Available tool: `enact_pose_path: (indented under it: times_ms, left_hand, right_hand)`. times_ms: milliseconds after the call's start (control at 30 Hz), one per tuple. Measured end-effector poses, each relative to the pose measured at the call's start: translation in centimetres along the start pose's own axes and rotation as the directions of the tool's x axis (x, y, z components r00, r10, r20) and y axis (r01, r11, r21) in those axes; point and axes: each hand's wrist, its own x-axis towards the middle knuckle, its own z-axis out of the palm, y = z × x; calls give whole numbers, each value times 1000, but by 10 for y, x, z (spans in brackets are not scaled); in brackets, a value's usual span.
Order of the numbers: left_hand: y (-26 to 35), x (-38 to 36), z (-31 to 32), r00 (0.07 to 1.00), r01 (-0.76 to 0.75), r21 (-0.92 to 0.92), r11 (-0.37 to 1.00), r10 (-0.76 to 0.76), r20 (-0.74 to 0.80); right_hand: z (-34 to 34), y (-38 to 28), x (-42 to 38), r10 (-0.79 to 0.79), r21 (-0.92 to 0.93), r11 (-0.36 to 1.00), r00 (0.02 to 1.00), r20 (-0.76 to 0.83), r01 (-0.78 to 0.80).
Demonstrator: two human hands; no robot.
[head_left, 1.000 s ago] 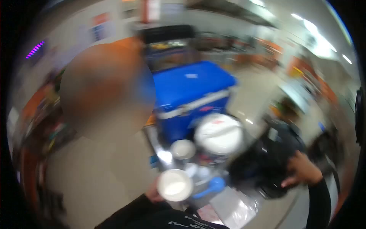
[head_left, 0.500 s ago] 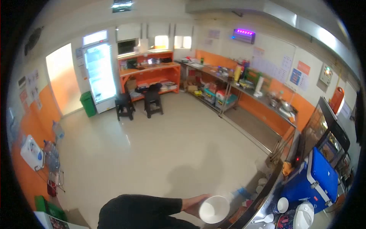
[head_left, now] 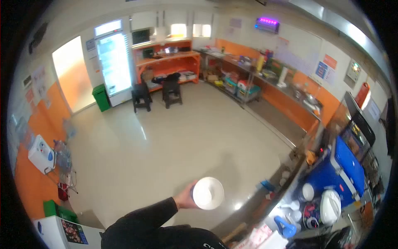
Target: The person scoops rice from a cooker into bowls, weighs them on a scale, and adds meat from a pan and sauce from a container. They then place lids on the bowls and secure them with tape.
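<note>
My left hand (head_left: 186,196), in a black sleeve, reaches out over the floor with its fingers closed round the side of a white cup (head_left: 208,193). The mouth of the cup faces me, and its inside is white. To the right, on the steel counter, stand a similar white cup (head_left: 307,192), a white scoop (head_left: 292,205), a blue handled item (head_left: 285,227) and a white lidded container (head_left: 330,207). Red-and-white printed paper (head_left: 259,237) lies at the near end of the counter. My right hand is out of view.
A large blue cool box (head_left: 342,166) stands on the counter. A long steel table (head_left: 286,89) with items lines the right wall. At the back are two black stools (head_left: 171,93), a lit fridge (head_left: 112,64) and a green bin (head_left: 100,98). A water dispenser (head_left: 41,153) is at left.
My left hand has moved up and to the left with the cup. The view has tilted down, and more of the counter's near end shows.
</note>
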Motion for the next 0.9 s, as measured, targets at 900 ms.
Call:
enact_pose_path:
  times_ms: [900]
  left_hand:
    - [-123, -47, 302, 993, -73, -367, 927, 35, -109]
  right_hand:
    - [-175, 367, 93, 252, 275, 956, 758, -601, -99]
